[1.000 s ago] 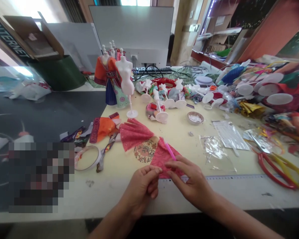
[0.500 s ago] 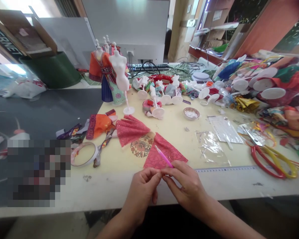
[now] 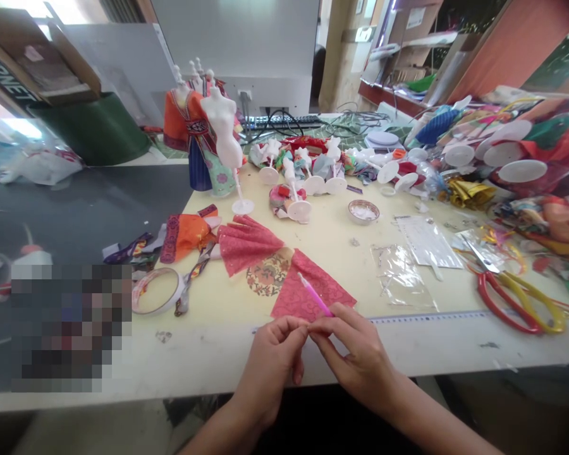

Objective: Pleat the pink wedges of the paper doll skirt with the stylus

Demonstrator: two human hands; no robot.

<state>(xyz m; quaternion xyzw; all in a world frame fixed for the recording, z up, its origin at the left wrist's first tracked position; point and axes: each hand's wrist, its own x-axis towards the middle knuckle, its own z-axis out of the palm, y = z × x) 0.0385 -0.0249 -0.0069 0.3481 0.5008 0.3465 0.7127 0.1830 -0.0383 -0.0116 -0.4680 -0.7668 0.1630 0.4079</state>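
My left hand is pinched closed at the table's front edge, its fingertips meeting those of my right hand. Whatever lies between the fingertips is too small to make out. A pink pen rests in my right hand, its pale tip pointing up and away. Just beyond the hands lies a flat red patterned cloth piece. Beside it are a round floral piece and a pleated red cloth.
Red and yellow scissors lie right, near clear plastic bags. A tape roll and orange cloth are left. Behind stand a bare white mannequin, dressed ones, a small bowl and doll stands.
The whole view has shifted slightly, with the background a little higher and further left. Both hands keep nearly the same pinched pose, and the pen is still in my right hand.
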